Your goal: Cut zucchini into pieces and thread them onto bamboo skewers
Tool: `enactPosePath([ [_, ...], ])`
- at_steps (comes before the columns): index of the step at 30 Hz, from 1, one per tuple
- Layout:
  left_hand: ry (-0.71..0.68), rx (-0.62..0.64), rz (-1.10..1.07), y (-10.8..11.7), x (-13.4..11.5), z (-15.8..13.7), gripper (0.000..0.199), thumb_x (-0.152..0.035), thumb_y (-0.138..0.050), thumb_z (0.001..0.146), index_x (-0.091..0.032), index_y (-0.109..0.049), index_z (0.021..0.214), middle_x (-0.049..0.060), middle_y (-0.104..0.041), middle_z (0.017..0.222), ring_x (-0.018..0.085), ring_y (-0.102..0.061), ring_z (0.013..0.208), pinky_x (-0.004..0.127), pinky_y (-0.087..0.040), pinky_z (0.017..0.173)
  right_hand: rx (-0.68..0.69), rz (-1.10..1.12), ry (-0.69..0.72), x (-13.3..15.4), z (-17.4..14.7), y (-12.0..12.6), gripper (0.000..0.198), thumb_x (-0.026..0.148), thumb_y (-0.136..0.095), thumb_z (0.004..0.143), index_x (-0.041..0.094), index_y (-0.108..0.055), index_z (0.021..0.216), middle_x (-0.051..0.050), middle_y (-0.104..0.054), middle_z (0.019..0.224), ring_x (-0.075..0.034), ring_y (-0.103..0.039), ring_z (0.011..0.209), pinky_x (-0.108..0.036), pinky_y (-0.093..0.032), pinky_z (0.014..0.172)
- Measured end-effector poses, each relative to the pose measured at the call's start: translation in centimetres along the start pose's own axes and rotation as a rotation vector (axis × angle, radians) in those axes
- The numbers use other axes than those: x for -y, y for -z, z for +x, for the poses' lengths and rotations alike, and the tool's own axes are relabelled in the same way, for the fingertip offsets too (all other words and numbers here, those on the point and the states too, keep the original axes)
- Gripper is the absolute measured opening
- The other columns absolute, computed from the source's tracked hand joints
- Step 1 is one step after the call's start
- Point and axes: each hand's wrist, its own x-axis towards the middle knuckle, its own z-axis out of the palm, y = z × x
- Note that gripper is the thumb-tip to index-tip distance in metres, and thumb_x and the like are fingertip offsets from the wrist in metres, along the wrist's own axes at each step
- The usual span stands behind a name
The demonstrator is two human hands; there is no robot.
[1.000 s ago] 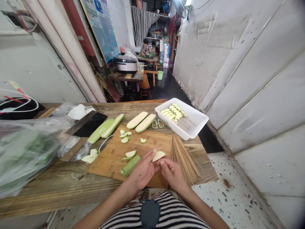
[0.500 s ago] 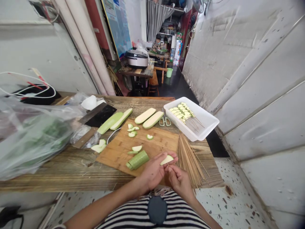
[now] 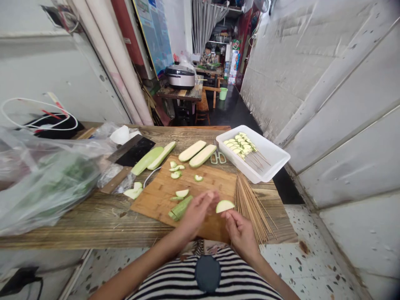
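My right hand [image 3: 242,233] is closed in a pinch below a pale half-round zucchini slice [image 3: 225,206], which stands up at its fingertips. The thin bamboo skewer under the slice is mostly hidden by the fingers. To the left of the slice, my left hand [image 3: 198,210] hovers over the wooden cutting board [image 3: 209,225], its fingers stretched out, slightly blurred and apart from the slice. Just beyond that hand lies a cut piece of green zucchini [image 3: 179,209], partly covered by it. Several loose slices [image 3: 182,193] rest on the board.
Bamboo skewers [image 3: 250,212] fan out right of the board, below a white tub [image 3: 270,160] of skewered slices. Halved zucchini [image 3: 192,151], scissors [image 3: 218,157] and a cleaver [image 3: 134,150] lie behind. A plastic bag [image 3: 53,179] fills the left. Another person [image 3: 208,56] sits far back.
My left hand has let go of the zucchini slice and moved left, towards the cut zucchini. The slice now stands free above my right fingertips.
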Motion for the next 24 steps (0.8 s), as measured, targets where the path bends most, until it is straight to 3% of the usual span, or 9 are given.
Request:
enactPosePath([
  [1,-0.054,-0.060,0.076,1.4,-0.5,0.3,0.040,-0.038,-0.060,0.076,-0.018,-0.060,0.110,0.009,-0.066,0.107,0.022,-0.058,0.100,0.036,-0.039,0.095,-0.015,-0.002,-0.004,-0.1,0.1,0.2,0.028,0.034,-0.040,0.093,0.016,-0.059,0.083,0.005,-0.039,0.052,-0.010,-0.036,0.045,-0.020,-0.028,0.041],
  [3,-0.315,-0.230,0.590,4.2,-1.2,0.9,0.040,-0.040,-0.059,0.076,-0.019,-0.062,0.110,0.010,-0.064,0.114,0.024,-0.053,0.108,0.039,-0.033,0.099,-0.041,-0.006,-0.010,-0.3,0.1,0.7,0.027,0.034,-0.042,0.093,0.016,-0.061,0.085,0.004,-0.042,0.054,-0.011,-0.039,0.046,-0.020,-0.030,0.042],
  [4,-0.372,-0.214,0.824,5.2,-1.5,1.1,0.037,-0.041,-0.058,0.076,-0.020,-0.064,0.106,0.010,-0.064,0.112,0.026,-0.052,0.109,0.041,-0.032,0.100,-0.052,-0.009,-0.013,-0.5,0.2,0.8,0.027,0.034,-0.042,0.092,0.016,-0.061,0.085,0.004,-0.043,0.054,-0.011,-0.040,0.046,-0.020,-0.030,0.042],
  [6,-0.391,-0.144,1.213,6.2,-1.5,1.1,0.039,-0.041,-0.061,0.072,-0.021,-0.065,0.105,0.011,-0.064,0.111,0.030,-0.050,0.108,0.046,-0.031,0.097,-0.070,-0.016,-0.018,-0.7,0.2,1.0,0.027,0.033,-0.042,0.092,0.017,-0.063,0.085,0.004,-0.046,0.054,-0.012,-0.042,0.047,-0.020,-0.032,0.043],
  [9,-0.363,-0.219,1.597,5.2,-0.5,0.4,0.047,-0.042,-0.064,0.068,-0.018,-0.062,0.109,0.015,-0.060,0.113,0.035,-0.046,0.108,0.051,-0.030,0.091,-0.082,-0.034,-0.017,-0.8,0.0,1.1,0.027,0.032,-0.042,0.092,0.017,-0.064,0.086,0.003,-0.052,0.054,-0.013,-0.049,0.049,-0.021,-0.035,0.046],
  [15,-0.384,-0.196,1.763,3.4,1.4,-0.5,0.033,-0.036,-0.051,0.080,-0.017,-0.061,0.106,0.015,-0.058,0.116,0.033,-0.046,0.108,0.049,-0.029,0.089,-0.055,-0.080,0.018,-0.5,-0.3,1.3,0.024,0.025,-0.043,0.090,0.017,-0.065,0.084,0.000,-0.060,0.063,-0.015,-0.056,0.056,-0.021,-0.040,0.050],
  [24,-0.416,-0.057,1.764,3.7,1.9,0.0,0.041,-0.018,-0.041,0.084,-0.018,-0.049,0.125,0.013,-0.062,0.115,0.026,-0.053,0.108,0.045,-0.026,0.096,-0.038,-0.096,0.066,-0.7,-0.2,0.7,0.025,0.022,-0.041,0.089,0.018,-0.065,0.081,-0.001,-0.067,0.070,-0.014,-0.060,0.060,-0.022,-0.043,0.057],
])
